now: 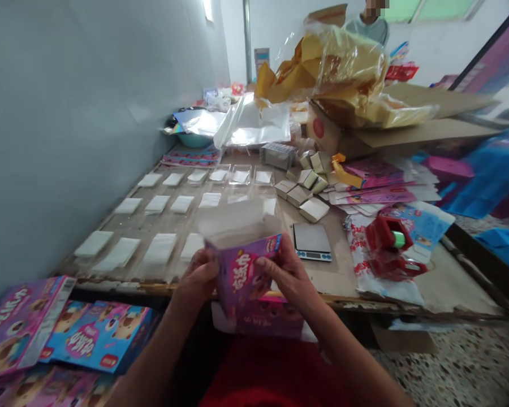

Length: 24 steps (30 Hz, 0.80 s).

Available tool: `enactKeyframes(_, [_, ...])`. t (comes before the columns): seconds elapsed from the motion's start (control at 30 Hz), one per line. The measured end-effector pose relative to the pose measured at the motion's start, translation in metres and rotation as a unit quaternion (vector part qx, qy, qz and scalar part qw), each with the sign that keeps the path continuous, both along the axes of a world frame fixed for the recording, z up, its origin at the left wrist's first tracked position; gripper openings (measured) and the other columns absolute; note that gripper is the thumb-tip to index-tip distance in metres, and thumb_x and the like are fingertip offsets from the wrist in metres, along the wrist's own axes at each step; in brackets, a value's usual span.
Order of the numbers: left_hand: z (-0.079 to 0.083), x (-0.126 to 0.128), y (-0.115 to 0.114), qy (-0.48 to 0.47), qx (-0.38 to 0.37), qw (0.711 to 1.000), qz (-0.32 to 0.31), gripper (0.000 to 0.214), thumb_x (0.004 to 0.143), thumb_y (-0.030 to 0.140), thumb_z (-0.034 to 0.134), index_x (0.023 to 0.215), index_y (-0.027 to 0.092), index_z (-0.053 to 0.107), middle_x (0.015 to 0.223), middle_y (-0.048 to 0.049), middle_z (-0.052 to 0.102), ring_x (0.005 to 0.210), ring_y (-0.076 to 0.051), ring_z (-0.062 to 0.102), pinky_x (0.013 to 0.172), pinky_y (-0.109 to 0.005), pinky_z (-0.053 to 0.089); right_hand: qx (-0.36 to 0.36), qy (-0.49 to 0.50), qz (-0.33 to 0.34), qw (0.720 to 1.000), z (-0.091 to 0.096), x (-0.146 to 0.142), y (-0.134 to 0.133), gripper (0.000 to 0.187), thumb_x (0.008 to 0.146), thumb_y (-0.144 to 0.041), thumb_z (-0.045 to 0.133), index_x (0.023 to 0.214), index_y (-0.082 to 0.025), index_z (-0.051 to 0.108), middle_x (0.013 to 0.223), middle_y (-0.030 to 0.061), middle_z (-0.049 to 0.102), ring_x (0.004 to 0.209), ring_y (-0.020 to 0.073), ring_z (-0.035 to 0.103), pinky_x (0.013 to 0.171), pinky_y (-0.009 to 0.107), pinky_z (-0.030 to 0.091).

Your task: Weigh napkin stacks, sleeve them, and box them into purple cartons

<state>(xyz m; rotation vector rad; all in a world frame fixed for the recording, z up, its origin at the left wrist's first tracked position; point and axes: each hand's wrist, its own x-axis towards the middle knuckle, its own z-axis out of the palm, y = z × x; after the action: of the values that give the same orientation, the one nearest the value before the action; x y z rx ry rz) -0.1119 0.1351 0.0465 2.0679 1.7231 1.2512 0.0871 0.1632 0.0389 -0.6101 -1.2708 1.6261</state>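
Between my two hands is a purple printed cardboard box (241, 271), its pale top flap standing raised and blurred. My left hand (201, 274) grips the box's left side. On the right side, my right hand (286, 268) holds it with the thumb across the printed front. More purple printed cardboard (271, 319) lies below it, against the table edge at my lap. Behind the box, stacks of white paper slips (159, 251) in clear plastic sit in rows on the table (335, 282). A small digital scale (313, 240) rests just right of my right hand.
Finished-looking printed boxes (97, 333) are piled at lower left. Small cream blocks (314, 209) lie beyond the scale. Red tape dispensers (390, 243) and flat printed cartons (377, 181) occupy the right. An open cardboard box (335, 127) with yellow wrapping stands behind; a person (369, 28) is at the back.
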Motion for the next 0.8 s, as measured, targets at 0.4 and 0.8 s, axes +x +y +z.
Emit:
enactKeyframes(0.4, [-0.062, -0.006, 0.052, -0.323, 0.080, 0.933, -0.135, 0.062, 0.083, 0.017, 0.076, 0.134, 0.034, 0.044, 0.136, -0.0065, 0.048, 0.122, -0.019, 0.056, 0.092, -0.031, 0.056, 0.323, -0.190, -0.197, 0.906, -0.057, -0.008, 0.053, 0.047, 0.098, -0.036, 0.062, 0.143, -0.036, 0.050, 0.134, 0.0054, 0.062, 0.124, 0.0238, 0.058, 0.107, 0.040, 0.047])
enactKeyframes(0.8, [-0.053, -0.036, 0.058, -0.262, 0.020, 0.949, -0.173, 0.073, 0.084, 0.020, 0.076, 0.144, 0.033, 0.036, 0.142, -0.0099, 0.044, 0.125, -0.023, 0.055, 0.092, -0.031, 0.057, 0.269, -0.179, -0.173, 0.931, -0.024, -0.025, 0.067, 0.027, 0.102, -0.043, 0.051, 0.116, -0.027, 0.068, 0.122, 0.0056, 0.061, 0.115, 0.0230, 0.058, 0.099, 0.035, 0.046])
